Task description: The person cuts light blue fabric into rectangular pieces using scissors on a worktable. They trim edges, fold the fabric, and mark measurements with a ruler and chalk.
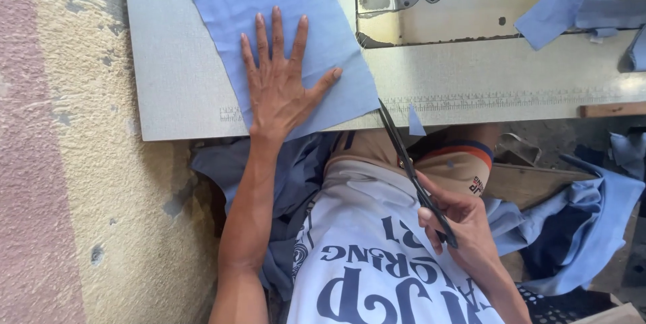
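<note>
Closest to me, the right hand point(464, 226) has its fingers point(426, 217) wrapped through the handles of a pair of dark scissors point(414, 172), whose blades reach up to the near right corner of the blue cloth point(282, 28) at the table point(168, 61) edge. A small blue sliver point(416, 122) hangs just beside the blades. Beyond it, the left hand point(279, 78) lies flat on the cloth, fingers spread wide, holding nothing, only pressing down.

To my eye the cut goes best if that palm keeps the fabric taut and well apart from the blades, with the scissors running close along the table edge.

The cloth is a light blue rectangle, faintly creased, lying on the grey table with its near edge overhanging. Farther off sits the sewing machine bed point(471, 8), with more blue pieces point(558, 8) to the right.
</note>
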